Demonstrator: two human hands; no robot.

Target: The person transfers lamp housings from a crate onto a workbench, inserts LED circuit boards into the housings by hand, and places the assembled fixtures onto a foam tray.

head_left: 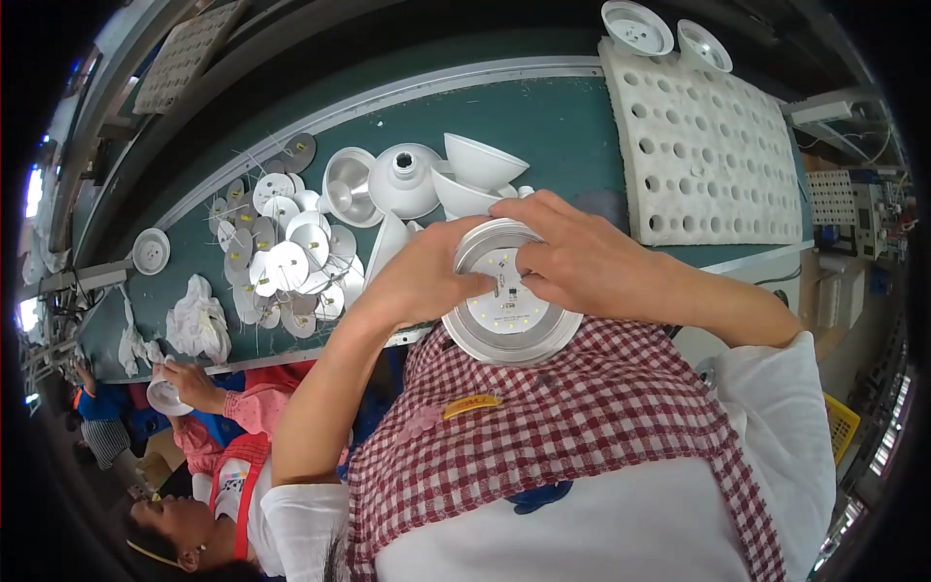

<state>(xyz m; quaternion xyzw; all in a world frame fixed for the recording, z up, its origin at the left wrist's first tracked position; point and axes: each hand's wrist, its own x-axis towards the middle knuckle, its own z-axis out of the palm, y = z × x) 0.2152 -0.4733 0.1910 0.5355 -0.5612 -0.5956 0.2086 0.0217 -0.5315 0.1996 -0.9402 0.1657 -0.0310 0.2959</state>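
My left hand [427, 276] grips a silvery bowl [490, 343]; my curled right hand [577, 260] — grip unclear — touches the white disc [514, 312] between, best kept level.

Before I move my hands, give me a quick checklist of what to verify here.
1. Left hand on the metal housing: ok, its thumb reaches inside.
2. Right hand at the housing: ok, fingers bent over it.
3. Round LED board inside the housing: ok, dotted face showing.
4. Board fully seated: cannot tell, fingers cover part of it.
5. Room beyond the hands: not ok, white shades stand close.
6. Loose discs neatly stacked: not ok, heaped untidily.
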